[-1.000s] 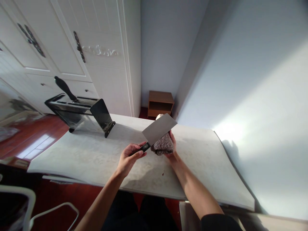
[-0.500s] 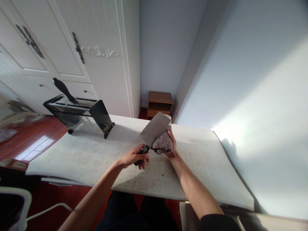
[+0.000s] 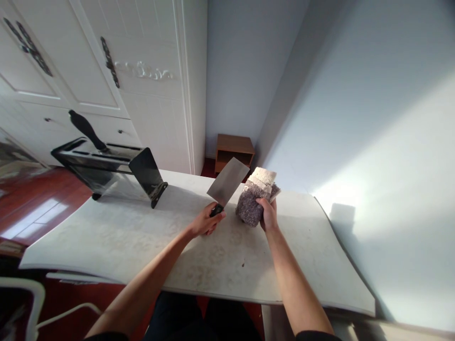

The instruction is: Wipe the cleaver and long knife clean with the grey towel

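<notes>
My left hand (image 3: 206, 220) is closed round the black handle of a cleaver (image 3: 228, 182), whose broad metal blade points up and away from me. To its right, my right hand (image 3: 268, 213) grips a folded cloth (image 3: 253, 204), fuzzy purple-grey with a pale band at its far end. The thumb presses on the front of the cloth; the other fingers are mostly hidden behind it. Blade and cloth are apart, both held above the white table (image 3: 142, 251).
A black knife block (image 3: 144, 173) with clear sides stands at the table's far left, one black-handled tool (image 3: 87, 129) upright in it. White cabinets (image 3: 152, 118) rise behind. A small brown stand (image 3: 234, 144) is beyond the far edge; a wall (image 3: 391, 166) borders the right.
The cloth has moved right, away from the cleaver blade, and turned so its pale end shows. My left hand has shifted slightly up, its fingers now wrapped more firmly round the handle.
</notes>
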A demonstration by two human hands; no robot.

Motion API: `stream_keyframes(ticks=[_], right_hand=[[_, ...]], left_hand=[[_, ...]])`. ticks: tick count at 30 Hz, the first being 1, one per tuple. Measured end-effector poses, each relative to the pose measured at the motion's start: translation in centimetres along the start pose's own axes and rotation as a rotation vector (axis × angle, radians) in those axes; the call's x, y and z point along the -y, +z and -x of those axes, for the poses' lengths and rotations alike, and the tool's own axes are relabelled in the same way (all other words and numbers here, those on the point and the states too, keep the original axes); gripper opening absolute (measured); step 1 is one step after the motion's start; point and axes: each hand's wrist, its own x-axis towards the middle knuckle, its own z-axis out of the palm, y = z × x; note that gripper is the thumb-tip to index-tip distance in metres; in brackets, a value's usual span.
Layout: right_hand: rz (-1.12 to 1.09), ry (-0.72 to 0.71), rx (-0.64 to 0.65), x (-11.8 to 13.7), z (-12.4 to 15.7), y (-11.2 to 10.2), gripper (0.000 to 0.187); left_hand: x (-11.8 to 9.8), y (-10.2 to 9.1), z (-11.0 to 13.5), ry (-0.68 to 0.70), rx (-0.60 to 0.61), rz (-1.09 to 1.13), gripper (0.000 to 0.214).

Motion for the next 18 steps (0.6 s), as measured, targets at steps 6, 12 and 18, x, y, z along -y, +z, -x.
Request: stream_keyframes(ticks=[6,12,18], right_hand=[[0.190,-0.067,0.119,1.0,0.4,-0.1,0.043],[0.089,-0.042,0.207,1.8,0.9,0.6,0.050],[0.294,0.200,0.187,1.7,0.2,-0.2,0.047]], left_hand=[[0.4,-0.2,-0.2,0.040,-0.017,-0.108,0.034],[0.8,-0.2,-0.3,0.061,-0.062,-0.125,0.033],[1.0,-0.2,-0.3,0.079,-0.108,-0.083,0.032]])
